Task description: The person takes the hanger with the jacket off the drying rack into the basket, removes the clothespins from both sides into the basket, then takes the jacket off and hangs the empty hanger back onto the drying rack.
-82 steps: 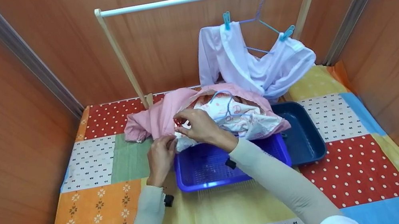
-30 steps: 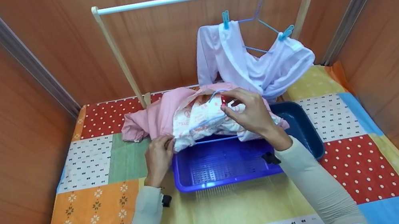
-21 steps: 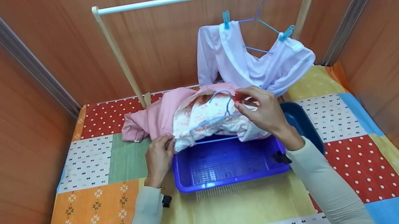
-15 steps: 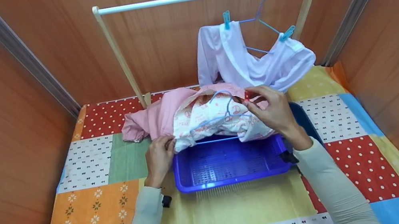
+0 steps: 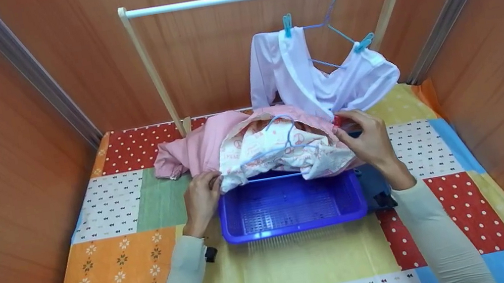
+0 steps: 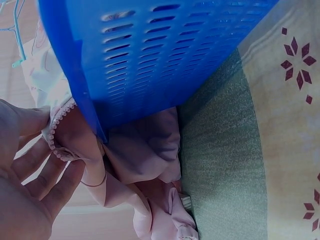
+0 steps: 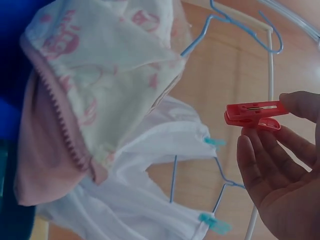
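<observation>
Right wrist view: right hand [image 7: 285, 187] pinches red plastic clothespin [image 7: 252, 115]. Left hand [image 5: 200, 199] pinches pink garment with white printed lining [image 5: 248, 142].

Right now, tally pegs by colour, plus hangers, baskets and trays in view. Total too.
Teal pegs: 2
Red peg, in the right hand: 1
Hangers: 2
Blue basket: 1
Dark tray: 1
Total: 7
</observation>
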Available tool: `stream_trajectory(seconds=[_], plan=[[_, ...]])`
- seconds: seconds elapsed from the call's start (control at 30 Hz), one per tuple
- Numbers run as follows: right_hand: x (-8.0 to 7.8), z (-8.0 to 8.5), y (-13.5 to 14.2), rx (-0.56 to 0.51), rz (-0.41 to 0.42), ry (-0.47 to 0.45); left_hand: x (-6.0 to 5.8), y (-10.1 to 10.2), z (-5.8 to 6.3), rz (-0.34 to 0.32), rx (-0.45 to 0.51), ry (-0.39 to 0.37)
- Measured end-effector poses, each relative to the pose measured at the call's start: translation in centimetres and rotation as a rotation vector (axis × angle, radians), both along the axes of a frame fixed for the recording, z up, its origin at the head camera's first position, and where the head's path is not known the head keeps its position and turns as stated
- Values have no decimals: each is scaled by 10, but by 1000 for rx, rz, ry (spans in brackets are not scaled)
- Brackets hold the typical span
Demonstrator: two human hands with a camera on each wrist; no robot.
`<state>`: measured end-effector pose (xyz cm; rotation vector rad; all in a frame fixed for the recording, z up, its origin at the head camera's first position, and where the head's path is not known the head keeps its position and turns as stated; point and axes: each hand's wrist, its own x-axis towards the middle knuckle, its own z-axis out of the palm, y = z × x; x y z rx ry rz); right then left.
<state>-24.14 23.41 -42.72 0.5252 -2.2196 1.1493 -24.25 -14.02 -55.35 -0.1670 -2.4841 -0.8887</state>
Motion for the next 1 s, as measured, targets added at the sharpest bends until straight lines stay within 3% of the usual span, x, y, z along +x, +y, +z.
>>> stream_trajectory(seconds=[0.2,1.0], plan=[[-20,-33,31,1,-47,-77,0,0,-1,-7,7,18],[-32,-87,88,101,-254,-251,0,0,-1,-11,6,33]])
